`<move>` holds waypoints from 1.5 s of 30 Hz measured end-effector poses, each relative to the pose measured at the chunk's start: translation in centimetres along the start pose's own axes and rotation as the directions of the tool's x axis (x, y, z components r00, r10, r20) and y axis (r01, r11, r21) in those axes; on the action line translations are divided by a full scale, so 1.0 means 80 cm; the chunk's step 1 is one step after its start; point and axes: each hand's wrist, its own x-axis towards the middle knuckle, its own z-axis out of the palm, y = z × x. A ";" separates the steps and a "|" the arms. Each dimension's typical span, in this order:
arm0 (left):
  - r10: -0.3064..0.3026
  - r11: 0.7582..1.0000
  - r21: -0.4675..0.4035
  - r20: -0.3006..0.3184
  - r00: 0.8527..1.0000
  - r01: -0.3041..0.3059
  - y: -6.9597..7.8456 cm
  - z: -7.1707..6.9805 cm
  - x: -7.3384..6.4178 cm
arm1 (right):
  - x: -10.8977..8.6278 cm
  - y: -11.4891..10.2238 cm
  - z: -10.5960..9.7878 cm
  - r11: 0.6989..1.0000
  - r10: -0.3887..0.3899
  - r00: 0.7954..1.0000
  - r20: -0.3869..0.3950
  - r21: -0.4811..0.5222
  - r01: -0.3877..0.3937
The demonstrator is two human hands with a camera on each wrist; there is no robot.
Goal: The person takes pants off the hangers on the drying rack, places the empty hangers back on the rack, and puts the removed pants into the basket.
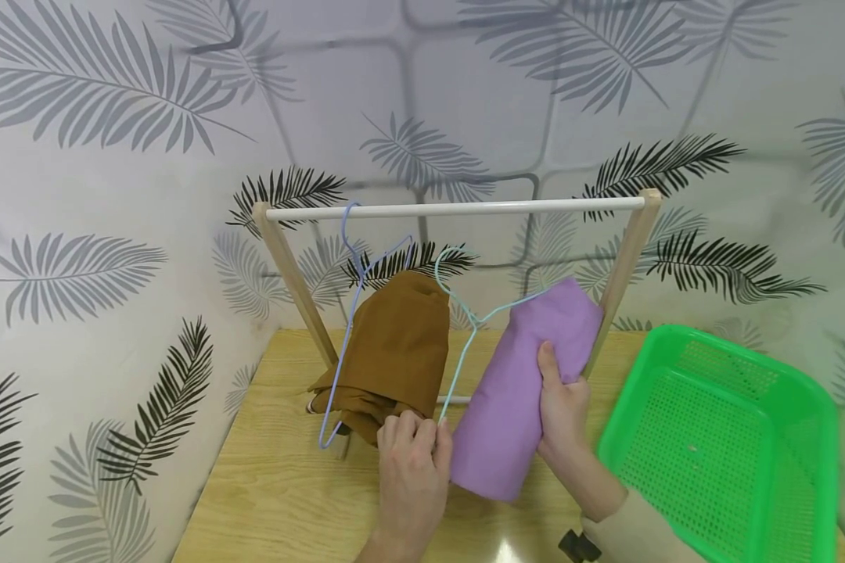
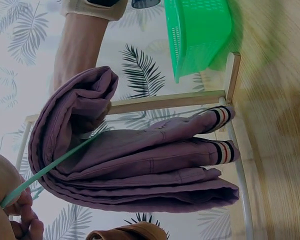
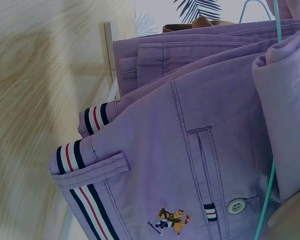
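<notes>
In the head view the left hand grips the lower end of a teal hanger, while the right hand clasps the purple trousers, thumb lying over the cloth. The trousers are above the worktop, in front of the rack, between the brown cloth by the blue hanger and the green basket. The step in hand looks like folding the trousers over the teal hanger, whose hook appears free of the rack; the next move probably calls for evening out the drape with the wire steady, then hooking it up. In the left wrist view the trousers hang in several smooth, stacked layers, bent over at the upper end with the wire crossing the bend; navy, white and red striped trim shows at the lower ends. The right wrist view shows lilac cloth with neat seams, a belt loop, a pale button and a small embroidered badge; a folded flap covers part of the wire, and only a blurred edge of the hand shows.
</notes>
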 end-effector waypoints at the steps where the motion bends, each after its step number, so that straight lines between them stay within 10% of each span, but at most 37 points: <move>1: -0.005 1.000 0.003 0.002 1.000 0.005 0.000 0.000 0.000 | -0.001 -0.001 0.000 1.000 -0.007 1.000 0.001 0.000 0.007; 11: -0.018 0.999 0.039 -0.014 1.000 0.019 -0.008 0.004 -0.001 | -0.013 -0.015 0.003 0.995 -0.079 0.997 -0.007 0.062 0.079; 26: 0.004 0.995 0.099 0.011 1.000 -0.005 -0.018 0.008 -0.009 | -0.017 -0.057 0.007 0.983 0.012 1.000 0.023 0.183 -0.016; 45: -0.004 0.991 0.134 0.037 0.999 -0.001 -0.022 0.011 -0.016 | -0.031 -0.107 0.011 0.889 -0.026 0.998 0.048 0.458 0.002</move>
